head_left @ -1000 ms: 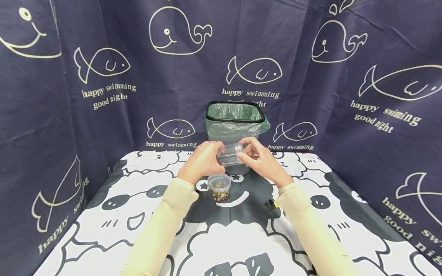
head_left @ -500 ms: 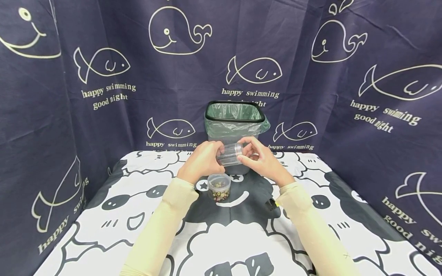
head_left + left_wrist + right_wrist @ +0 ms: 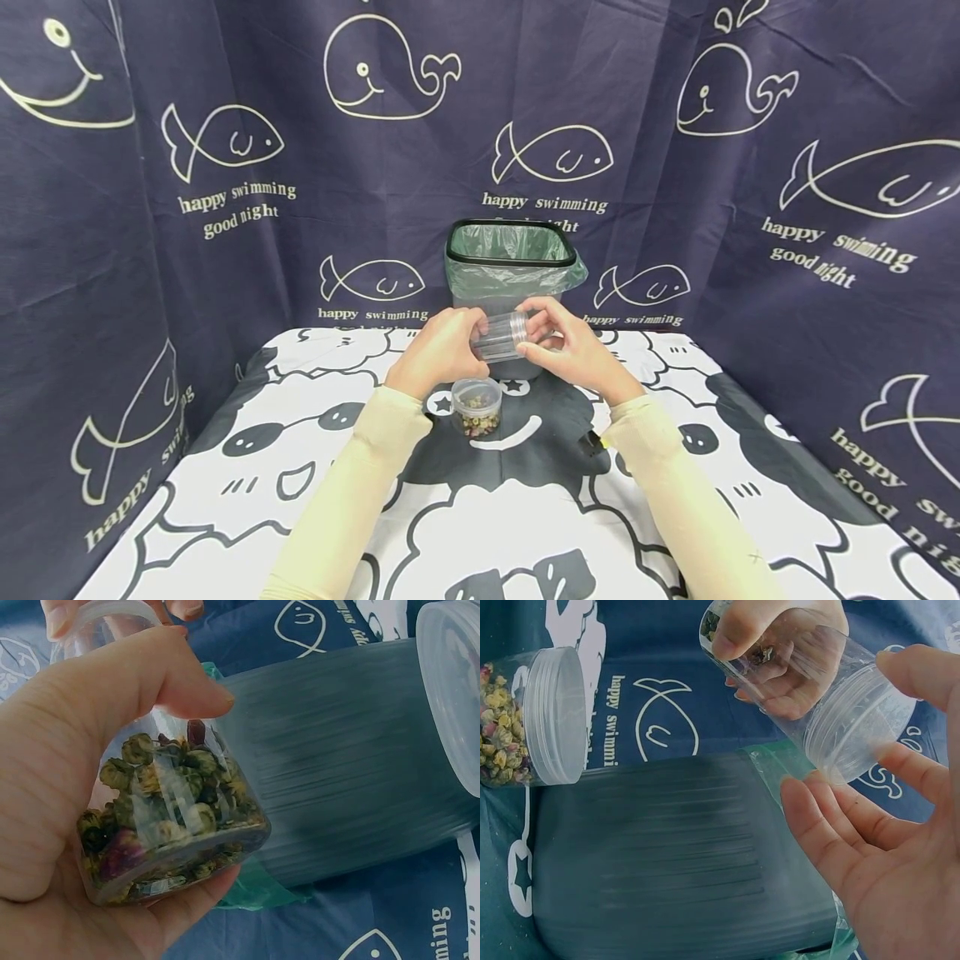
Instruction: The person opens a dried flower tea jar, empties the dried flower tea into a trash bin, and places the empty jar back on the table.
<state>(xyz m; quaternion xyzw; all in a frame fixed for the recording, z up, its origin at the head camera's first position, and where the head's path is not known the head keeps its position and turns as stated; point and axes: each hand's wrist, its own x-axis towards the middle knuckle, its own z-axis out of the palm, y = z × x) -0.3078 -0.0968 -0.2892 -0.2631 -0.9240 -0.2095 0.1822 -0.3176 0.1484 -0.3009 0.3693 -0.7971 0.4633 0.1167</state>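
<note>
My left hand (image 3: 442, 350) grips a clear plastic jar (image 3: 495, 337) by its base end. The jar is tilted nearly on its side, its mouth end toward my right hand. Dried flower buds (image 3: 180, 787) gather at its bottom in the left wrist view. My right hand (image 3: 573, 350) holds the translucent lid (image 3: 862, 724) at that end, with fingertips (image 3: 802, 799) around its edge. A second, shorter-looking jar (image 3: 476, 408) of dried buds stands upright on the cloth just below my left hand, topped by a translucent lid (image 3: 559, 716).
Behind the hands stands a grey bin (image 3: 506, 296) with a black rim and a green liner (image 3: 573, 275) folded over it. A small black item (image 3: 590, 443) lies by the right sleeve. A sheep-print cloth (image 3: 495, 533) covers the table, and dark blue curtains (image 3: 405, 175) surround it.
The right hand has turned slightly at the lid, and its wrist has shifted a little to the right. The left hand, held jar and standing jar stay in place.
</note>
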